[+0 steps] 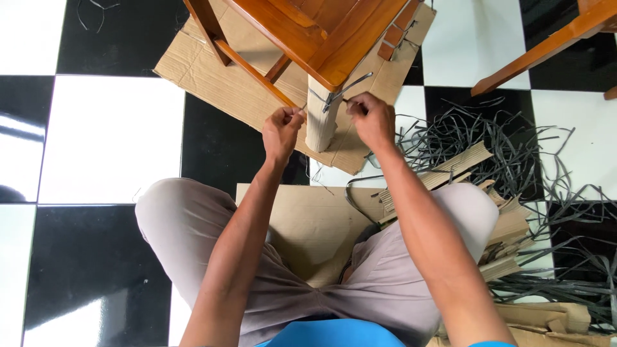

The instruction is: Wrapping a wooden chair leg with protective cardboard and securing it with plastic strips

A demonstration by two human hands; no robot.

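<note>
1. Setting: glossy black-and-white checkered tile floor. A flat sheet of brown corrugated cardboard lies at 12 o'clock under an orange-brown varnished wooden chair. A second wooden furniture rail enters at 2 o'clock.
2. The person sits cross-legged in grey trousers on another cardboard sheet.
3. Work item: the chair's leg wrapped in pale brown cardboard, just above centre, girdled by a thin dark grey plastic strap.
4. Left hand: fist closed, pinching one strap end at 9 o'clock of the leg.
5. Right hand: fingers curled shut, pinching the other strap end at 3 o'clock of the leg.
6. Handling judgement: strap looks light, thin, springy and smooth, likely slippery; grip close to the crossing point. Cardboard wrap is soft and would crease under tension.
7. At 3 to 4 o'clock: tangled heap of loose grey straps and stacked folded cardboard pieces.
8. Unclear: the knot or crossing itself is too small to read; fingertips are hidden; the chair's upper part is cut off.
</note>
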